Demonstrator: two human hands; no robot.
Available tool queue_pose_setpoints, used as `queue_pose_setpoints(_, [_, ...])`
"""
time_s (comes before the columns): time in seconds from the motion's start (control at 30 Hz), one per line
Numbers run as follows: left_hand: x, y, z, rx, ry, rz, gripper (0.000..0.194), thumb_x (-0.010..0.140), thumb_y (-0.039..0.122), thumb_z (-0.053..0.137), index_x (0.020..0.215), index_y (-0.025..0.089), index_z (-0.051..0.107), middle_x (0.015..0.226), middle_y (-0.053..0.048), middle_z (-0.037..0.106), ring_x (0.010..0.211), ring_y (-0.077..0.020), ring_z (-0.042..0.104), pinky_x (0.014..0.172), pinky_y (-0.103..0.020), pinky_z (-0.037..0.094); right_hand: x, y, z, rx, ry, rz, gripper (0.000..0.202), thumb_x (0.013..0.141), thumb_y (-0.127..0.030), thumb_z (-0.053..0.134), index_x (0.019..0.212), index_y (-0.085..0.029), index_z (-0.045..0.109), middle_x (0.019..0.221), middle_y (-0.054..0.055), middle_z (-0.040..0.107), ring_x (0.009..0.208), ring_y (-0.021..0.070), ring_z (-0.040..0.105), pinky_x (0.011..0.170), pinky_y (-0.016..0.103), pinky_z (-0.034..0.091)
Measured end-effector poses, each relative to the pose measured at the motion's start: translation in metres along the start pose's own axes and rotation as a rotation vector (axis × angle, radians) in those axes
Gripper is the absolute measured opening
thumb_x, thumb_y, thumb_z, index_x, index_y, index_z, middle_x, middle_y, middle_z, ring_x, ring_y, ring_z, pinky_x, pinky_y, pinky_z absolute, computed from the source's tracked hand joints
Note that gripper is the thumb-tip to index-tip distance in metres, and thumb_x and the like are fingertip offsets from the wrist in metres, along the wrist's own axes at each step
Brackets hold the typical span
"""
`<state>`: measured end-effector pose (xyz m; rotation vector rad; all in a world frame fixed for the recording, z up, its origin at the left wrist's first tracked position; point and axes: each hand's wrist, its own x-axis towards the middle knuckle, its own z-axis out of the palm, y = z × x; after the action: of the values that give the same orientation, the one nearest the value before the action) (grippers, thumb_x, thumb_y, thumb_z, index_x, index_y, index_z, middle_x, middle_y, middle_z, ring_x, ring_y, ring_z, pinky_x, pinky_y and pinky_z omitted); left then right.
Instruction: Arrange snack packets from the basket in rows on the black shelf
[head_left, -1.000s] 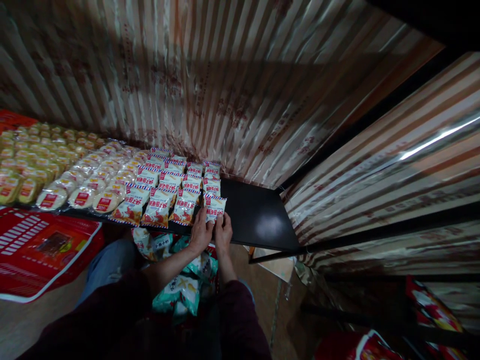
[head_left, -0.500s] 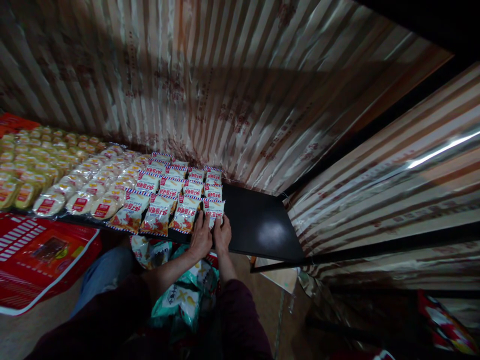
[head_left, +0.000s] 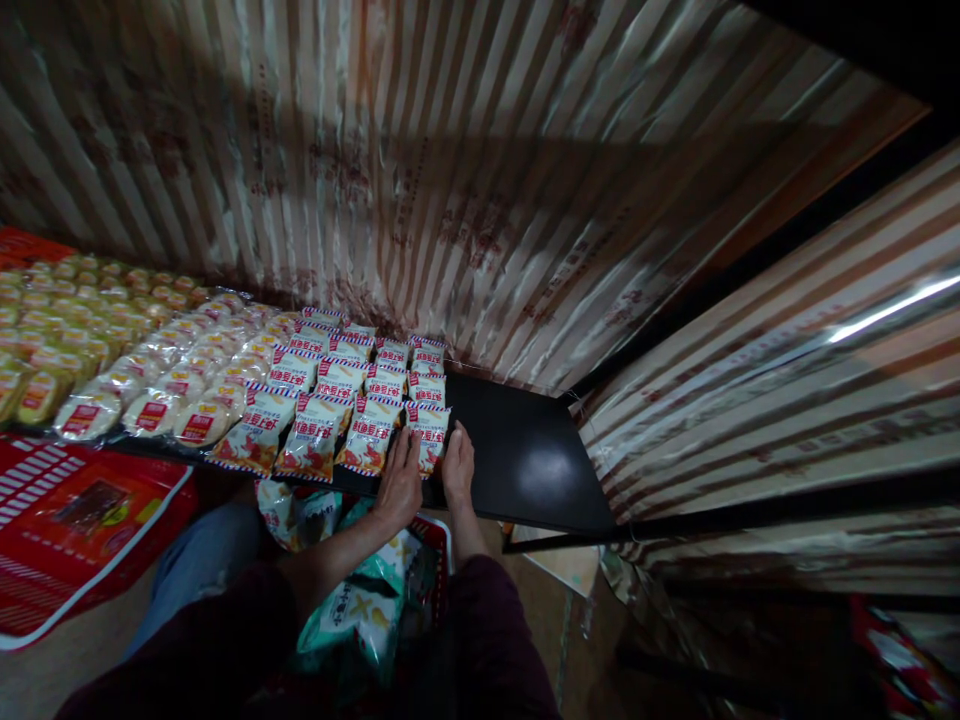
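Observation:
Several rows of white snack bags with red lettering and striped edges (head_left: 310,435) stand on a black shelf (head_left: 529,450). At the front right of these rows is one bag (head_left: 427,435) between my two hands. My left hand (head_left: 401,485) lies along its left side, over the gap beside the neighbouring bag (head_left: 369,433), fingers extended. To its right my right hand (head_left: 458,465) is held upright with straight fingers, close to the bag's right edge and not wrapped around it. Whether either palm touches the bag is hard to tell.
Round packaged cakes (head_left: 154,408) and yellow ones (head_left: 45,385) fill the shelf's left part. Below are a red basket (head_left: 75,540) and another basket (head_left: 448,545) holding green bags (head_left: 360,610). Striped sheeting (head_left: 450,180) hangs behind; a dark frame bar (head_left: 750,505) runs at the right.
My right hand has moved slightly right, away from the front right bag, and its fingers have straightened. My left hand has stayed almost in place beside that bag.

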<state>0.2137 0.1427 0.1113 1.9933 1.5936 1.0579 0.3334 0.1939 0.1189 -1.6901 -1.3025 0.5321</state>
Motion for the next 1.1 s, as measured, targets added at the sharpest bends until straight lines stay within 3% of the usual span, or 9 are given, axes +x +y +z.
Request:
queue_pose_setpoints(0.1, [0.000, 0.001, 0.001, 0.019, 0.009, 0.031, 0.066, 0.080, 0.004, 0.036, 0.145, 0.012, 0.023, 0.153, -0.018, 0.020, 0.143, -0.0281, 0.012, 0.112, -0.051, 0.028, 0.013, -0.001, 0.000, 0.118, -0.097, 0.058, 0.069, 0.090, -0.060, 0.020, 0.130, -0.013, 0.052, 0.135, 0.013, 0.053, 0.126, 0.0210, 0.046, 0.106, 0.036, 0.032])
queue_pose_setpoints(0.23, [0.005, 0.003, 0.001, 0.049, 0.019, 0.039, 0.065, 0.080, 0.004, 0.037, 0.143, 0.010, 0.027, 0.154, -0.019, 0.017, 0.143, -0.0285, 0.009, 0.112, -0.051, 0.027, 0.016, -0.004, 0.001, 0.157, -0.168, 0.023, 0.069, 0.089, -0.063, 0.019, 0.123, -0.018, 0.059, 0.124, 0.009, 0.062, 0.117, 0.0217, 0.053, 0.103, 0.037, 0.036])
queue_pose_setpoints(0.53, [0.012, 0.003, -0.002, 0.064, 0.050, 0.041, 0.059, 0.080, 0.002, 0.037, 0.139, 0.008, 0.032, 0.154, -0.020, 0.014, 0.144, -0.0281, 0.007, 0.112, -0.052, 0.027, 0.010, -0.005, 0.001, 0.189, -0.218, 0.013, 0.063, 0.089, -0.062, 0.026, 0.118, -0.021, 0.063, 0.121, 0.007, 0.064, 0.113, 0.0219, 0.056, 0.101, 0.037, 0.037])
queue_pose_setpoints(0.67, [0.009, 0.007, -0.006, 0.092, 0.050, 0.074, 0.061, 0.080, 0.004, 0.038, 0.140, 0.007, 0.029, 0.154, -0.021, 0.013, 0.143, -0.0292, 0.004, 0.111, -0.054, 0.027, 0.014, 0.002, 0.001, 0.253, -0.166, 0.030, 0.062, 0.089, -0.062, 0.028, 0.118, -0.020, 0.063, 0.122, 0.007, 0.063, 0.116, 0.0212, 0.055, 0.102, 0.037, 0.037])
queue_pose_setpoints(0.83, [0.010, 0.016, -0.017, 0.165, 0.025, 0.192, 0.056, 0.081, 0.007, 0.040, 0.138, 0.007, 0.035, 0.153, -0.020, 0.019, 0.144, -0.0292, 0.003, 0.112, -0.053, 0.026, 0.037, 0.014, 0.005, 0.392, -0.095, 0.096, 0.066, 0.086, -0.064, 0.034, 0.123, -0.016, 0.059, 0.131, 0.010, 0.057, 0.123, 0.0211, 0.050, 0.104, 0.037, 0.037])
queue_pose_setpoints(1.1, [0.036, 0.029, -0.029, 0.261, 0.007, 0.257, 0.051, 0.082, 0.021, 0.050, 0.132, 0.013, 0.046, 0.151, -0.016, 0.027, 0.143, -0.0317, 0.010, 0.113, -0.056, 0.020, 0.087, 0.012, 0.019, 0.540, -0.134, 0.158, 0.070, 0.086, -0.067, 0.031, 0.130, -0.017, 0.053, 0.142, 0.010, 0.046, 0.132, 0.0207, 0.042, 0.107, 0.039, 0.035])
